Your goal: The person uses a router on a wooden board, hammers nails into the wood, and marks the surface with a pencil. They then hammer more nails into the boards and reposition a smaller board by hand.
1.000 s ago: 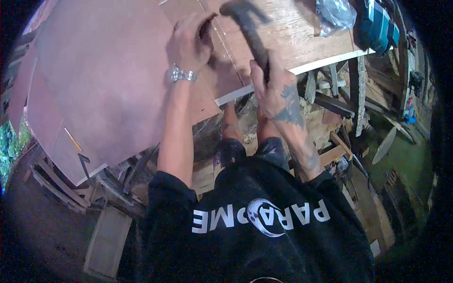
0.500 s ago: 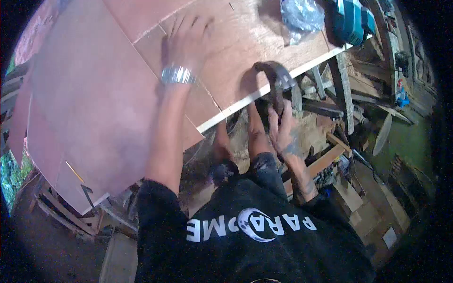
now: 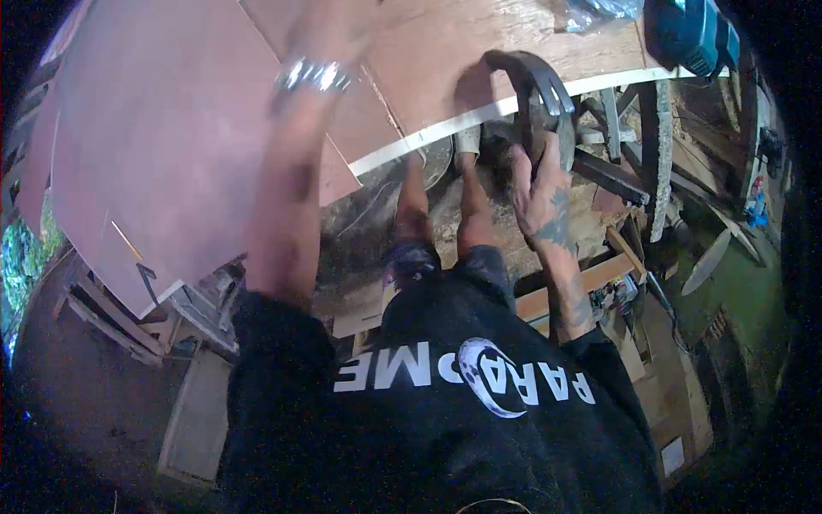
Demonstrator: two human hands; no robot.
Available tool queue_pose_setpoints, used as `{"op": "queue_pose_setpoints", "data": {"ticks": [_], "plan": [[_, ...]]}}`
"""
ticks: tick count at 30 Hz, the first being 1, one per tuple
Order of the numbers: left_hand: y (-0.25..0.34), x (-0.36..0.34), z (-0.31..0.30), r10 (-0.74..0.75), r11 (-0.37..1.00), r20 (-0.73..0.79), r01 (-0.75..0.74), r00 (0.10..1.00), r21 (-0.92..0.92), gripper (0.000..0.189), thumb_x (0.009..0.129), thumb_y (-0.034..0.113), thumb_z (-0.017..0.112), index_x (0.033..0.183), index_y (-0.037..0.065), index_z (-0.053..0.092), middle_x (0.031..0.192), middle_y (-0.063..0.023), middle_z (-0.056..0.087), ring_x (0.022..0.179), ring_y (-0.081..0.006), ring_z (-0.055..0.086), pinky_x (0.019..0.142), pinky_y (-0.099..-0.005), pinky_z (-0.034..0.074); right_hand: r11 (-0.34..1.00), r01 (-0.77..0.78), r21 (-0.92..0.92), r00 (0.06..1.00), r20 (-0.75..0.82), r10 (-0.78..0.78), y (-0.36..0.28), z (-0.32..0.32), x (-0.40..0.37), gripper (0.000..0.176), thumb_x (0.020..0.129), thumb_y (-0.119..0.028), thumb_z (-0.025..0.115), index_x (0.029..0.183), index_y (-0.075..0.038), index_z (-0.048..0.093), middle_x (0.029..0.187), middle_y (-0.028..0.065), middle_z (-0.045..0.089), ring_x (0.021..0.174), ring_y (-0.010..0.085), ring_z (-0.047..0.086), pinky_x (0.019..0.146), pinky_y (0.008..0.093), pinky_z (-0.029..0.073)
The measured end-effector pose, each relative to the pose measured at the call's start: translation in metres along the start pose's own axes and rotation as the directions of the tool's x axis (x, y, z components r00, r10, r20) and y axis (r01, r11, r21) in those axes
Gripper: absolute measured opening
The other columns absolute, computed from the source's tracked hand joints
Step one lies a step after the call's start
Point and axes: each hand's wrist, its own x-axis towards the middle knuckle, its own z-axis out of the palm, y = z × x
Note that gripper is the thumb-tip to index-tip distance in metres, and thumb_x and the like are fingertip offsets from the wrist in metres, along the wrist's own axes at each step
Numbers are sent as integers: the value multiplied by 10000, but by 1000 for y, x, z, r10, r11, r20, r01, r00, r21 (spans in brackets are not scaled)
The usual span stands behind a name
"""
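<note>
My right hand (image 3: 546, 188) is wrapped round the handle of a dark claw hammer (image 3: 538, 96), held at the front edge of a wooden panel (image 3: 428, 51). The hammer's claw points toward me and its head lies over the panel. My left hand (image 3: 330, 30), with a silver watch (image 3: 315, 75) on the wrist, is over the panel's seam near the top of the view. Motion blur smears its fingers, so their pose is unclear. A pale strip (image 3: 437, 133) runs along the panel's front edge.
A teal power tool (image 3: 692, 36) and a clear plastic bag (image 3: 595, 12) lie at the back right. At the left are a yellow pencil (image 3: 127, 240) and a dark square-shaped tool (image 3: 147, 281). Timber pieces (image 3: 612, 176) stand below the right side.
The view has shifted, so the panel and power tool sit higher in it. My left hand has moved up and blurred. My right hand still holds the hammer, which appears larger and nearer.
</note>
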Motion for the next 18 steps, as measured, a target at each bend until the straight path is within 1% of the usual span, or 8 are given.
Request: {"op": "queue_pose_setpoints", "data": {"ticks": [1, 3, 6, 9, 12, 15, 17, 18], "plan": [[-15, -21, -2, -77, 973, -56, 63, 995, -223, 345, 875, 54, 573, 1215, 83, 625, 1020, -151, 715, 989, -276, 672, 843, -451, 495, 999, 31, -12, 999, 3, -31, 5, -3, 0, 225, 1021, -163, 562, 1176, -3, 533, 863, 233, 669, 758, 375, 675, 684, 445, 514], [-30, -70, -22, -172, 955, -93, 143, 981, -261, 236, 943, 178, 668, 1139, 52, 705, 1003, -83, 737, 865, -184, 683, 756, -326, 546, 1000, -26, -11, 998, 58, 27, 6, -10, 3, 230, 1024, -161, 557, 1184, 1, 532, 872, 237, 670, 763, 372, 676, 689, 440, 514], [-43, -133, -37, -277, 933, -135, 233, 951, -273, 226, 950, 94, 677, 1130, -43, 688, 1027, -117, 745, 914, -132, 696, 806, -241, 537, 997, 68, -19, 996, 59, -67, 12, -13, 7, 242, 1027, -160, 552, 1201, 5, 528, 883, 241, 670, 768, 364, 678, 688, 427, 514], [-34, -172, -34, -428, 846, -173, 325, 887, -422, 257, 927, 51, 702, 1136, -98, 681, 1016, -145, 742, 921, -160, 703, 854, -247, 540, 986, 165, -38, 985, 56, -162, 21, -16, 12, 251, 1003, -152, 581, 1203, -8, 537, 900, 249, 688, 769, 406, 689, 668, 456, 524], [-45, -195, -26, -448, 809, -181, 311, 875, -499, 258, 928, 74, 702, 1175, -3, 717, 1017, -108, 753, 919, -153, 703, 820, -266, 546, 973, 216, -84, 973, 100, -208, 29, -25, 18, 249, 996, -153, 593, 1201, -18, 547, 900, 257, 690, 763, 431, 687, 660, 484, 524], [-54, -203, -8, -188, 982, -346, 174, 919, -73, 269, 910, 46, 665, 1157, 111, 747, 995, -81, 749, 932, -196, 699, 848, -331, 521, 955, 253, -152, 960, 164, -228, 37, -32, 21, 236, 1009, -176, 578, 1189, -27, 543, 875, 259, 692, 758, 447, 686, 653, 500, 520], [-57, -202, 3, 53, 972, -406, 46, 912, 231, 282, 890, 46, 643, 1122, 157, 758, 965, -81, 729, 934, -237, 677, 882, -384, 474, 963, 161, -218, 962, 253, -104, 25, -41, 25, 236, 1017, -196, 567, 1186, -34, 533, 860, 264, 692, 761, 459, 687, 648, 509, 519], [-56, -199, 7, 176, 924, -408, -7, 896, 383, 293, 880, 46, 633, 1105, 180, 764, 951, -81, 719, 936, -257, 666, 899, -410, 451, 957, 182, -224, 962, 244, -125, 25, -41, 26, 217, 1023, -202, 561, 1156, -33, 532, 828, 234, 661, 729, 400, 660, 643, 477, 502]]}}
